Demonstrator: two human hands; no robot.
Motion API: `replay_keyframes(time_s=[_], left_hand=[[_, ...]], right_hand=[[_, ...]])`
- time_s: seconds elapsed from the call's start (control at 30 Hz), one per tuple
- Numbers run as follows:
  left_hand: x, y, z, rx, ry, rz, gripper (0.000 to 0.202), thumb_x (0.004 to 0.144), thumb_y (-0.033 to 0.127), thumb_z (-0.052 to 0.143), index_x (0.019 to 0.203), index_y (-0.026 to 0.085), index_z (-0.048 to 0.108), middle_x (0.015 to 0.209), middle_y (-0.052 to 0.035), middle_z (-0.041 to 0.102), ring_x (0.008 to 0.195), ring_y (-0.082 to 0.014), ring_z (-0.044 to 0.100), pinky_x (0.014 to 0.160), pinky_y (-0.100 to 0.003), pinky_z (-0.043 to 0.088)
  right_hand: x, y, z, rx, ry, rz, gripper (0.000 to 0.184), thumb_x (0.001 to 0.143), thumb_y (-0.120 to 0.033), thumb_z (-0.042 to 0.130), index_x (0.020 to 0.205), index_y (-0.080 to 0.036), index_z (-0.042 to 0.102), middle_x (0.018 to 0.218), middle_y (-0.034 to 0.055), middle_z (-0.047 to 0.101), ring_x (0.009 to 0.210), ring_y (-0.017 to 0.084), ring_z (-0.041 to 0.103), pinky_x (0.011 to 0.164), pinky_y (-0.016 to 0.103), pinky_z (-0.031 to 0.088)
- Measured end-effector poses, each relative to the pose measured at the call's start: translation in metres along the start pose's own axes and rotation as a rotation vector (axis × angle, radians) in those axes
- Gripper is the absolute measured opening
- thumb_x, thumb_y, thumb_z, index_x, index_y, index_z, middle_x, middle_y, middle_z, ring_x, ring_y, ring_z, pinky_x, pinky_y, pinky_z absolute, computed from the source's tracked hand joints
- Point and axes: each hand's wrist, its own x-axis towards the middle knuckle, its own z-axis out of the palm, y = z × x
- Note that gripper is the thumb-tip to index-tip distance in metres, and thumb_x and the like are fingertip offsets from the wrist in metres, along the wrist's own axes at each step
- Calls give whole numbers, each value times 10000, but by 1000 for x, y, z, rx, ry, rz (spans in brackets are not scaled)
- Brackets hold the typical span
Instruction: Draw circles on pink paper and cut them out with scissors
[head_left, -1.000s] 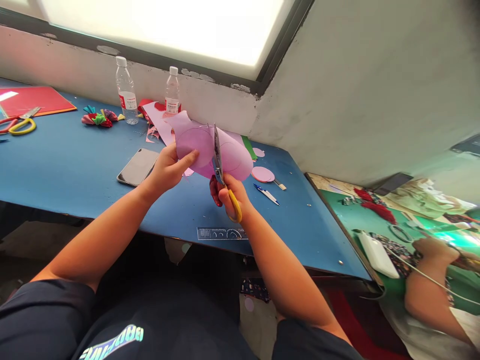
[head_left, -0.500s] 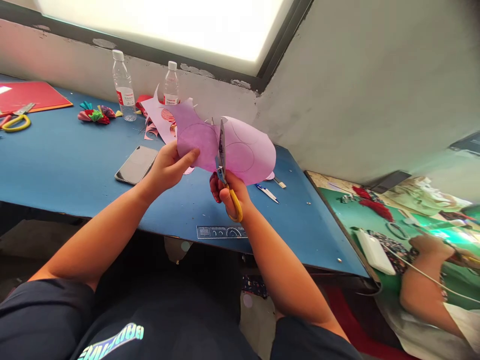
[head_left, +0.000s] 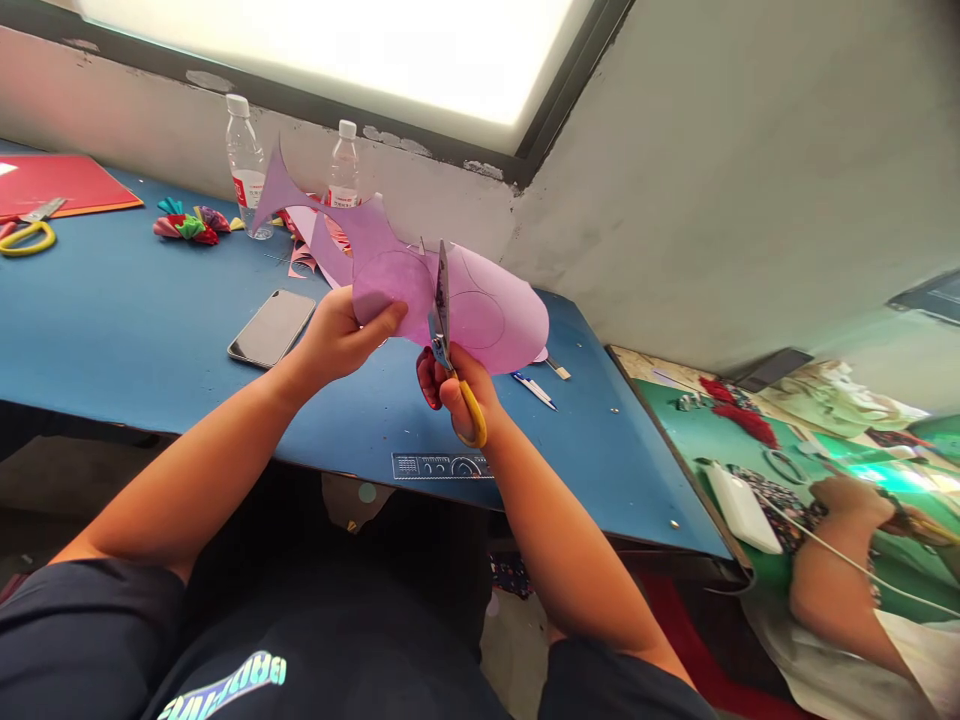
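A sheet of purple paper (head_left: 491, 310) with drawn circles is up in the air above the blue table. My left hand (head_left: 349, 335) pinches its lower left part, thumb on top of one circle. Yellow-handled scissors (head_left: 441, 300) are in my right hand (head_left: 469, 385), fingers through the handles, their blades slightly apart across the paper between two circles. A jagged cut strip of the sheet sticks up at the far left. Part of my right fingers is hidden behind the paper and the handles.
On the blue table (head_left: 150, 350) are a smartphone (head_left: 271, 328), two water bottles (head_left: 244, 165), colourful fabric pieces (head_left: 191, 225), another pair of scissors (head_left: 30, 235), a red folder (head_left: 67, 185), a pen (head_left: 534, 390) and a stencil ruler (head_left: 441, 466). At the right, a co-worker's arm (head_left: 840, 570) reaches over a green table.
The paper's cut strip at the left has swung up and leftward, in front of a bottle. My left thumb sits slightly further right on the sheet. The scissors have barely moved.
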Motion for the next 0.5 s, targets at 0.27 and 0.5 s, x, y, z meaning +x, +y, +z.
replay_keyframes(time_s=[0.27,0.5], left_hand=[[0,4,0,44,-60,67,481,1106,391,828,751,249,536,683,58,448,623,-119,394,580,-295,392],[-1,4,2,45,-70,81,522,1134,426,822,754,256,508,676,58,433,606,-119,381,561,-296,384]], right_hand=[[1,2,0,14,2,-2,864,994,-1123,828,968,-311,533,890,25,615,782,227,560,597,344,481],[0,1,2,16,15,3,860,1001,-1129,815,993,-308,562,905,29,658,746,210,556,580,342,487]])
